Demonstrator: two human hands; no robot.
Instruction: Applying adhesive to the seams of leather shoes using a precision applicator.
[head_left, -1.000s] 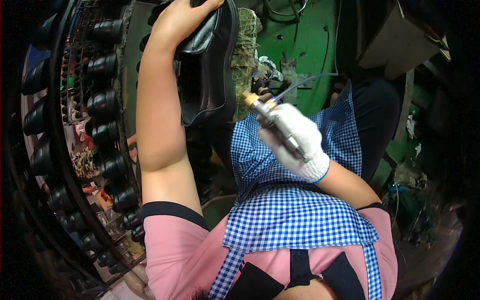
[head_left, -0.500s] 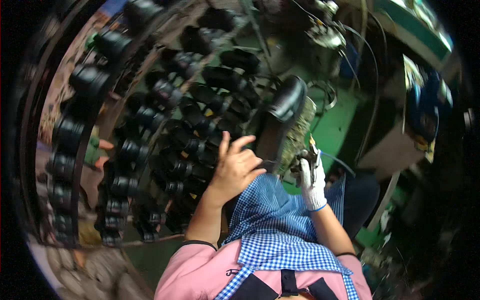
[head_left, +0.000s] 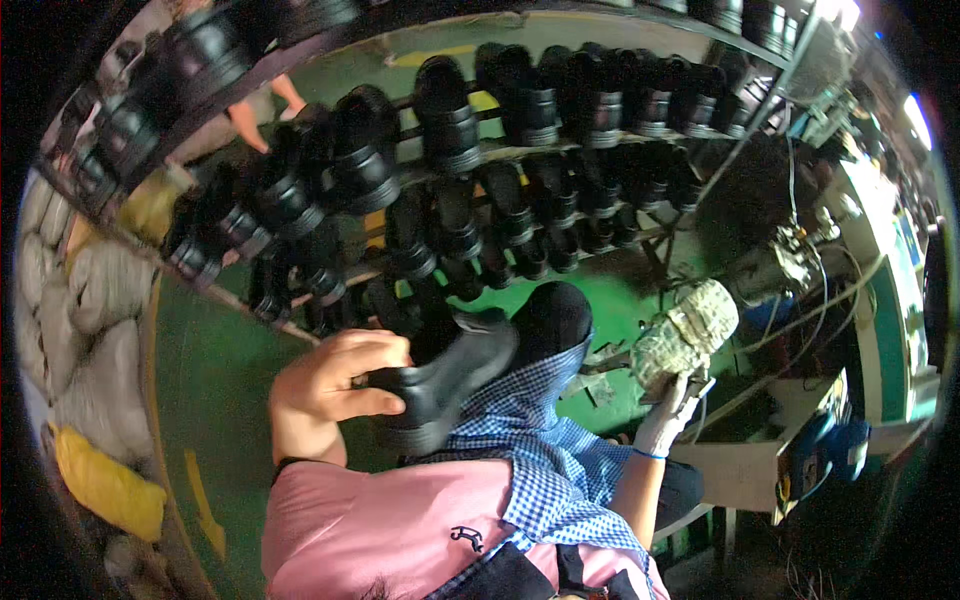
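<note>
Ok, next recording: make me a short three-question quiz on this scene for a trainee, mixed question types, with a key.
1. True or false: the left hand is empty.
2. Multiple choice: the glove on the right hand is mainly
A) black
B) white
C) red
3. Fill in the blank: the arrow painted on the green floor, at the left of the view, is ____.

Key: 1. False; it grips a black shoe. 2. B. 3. Yellow.
</note>
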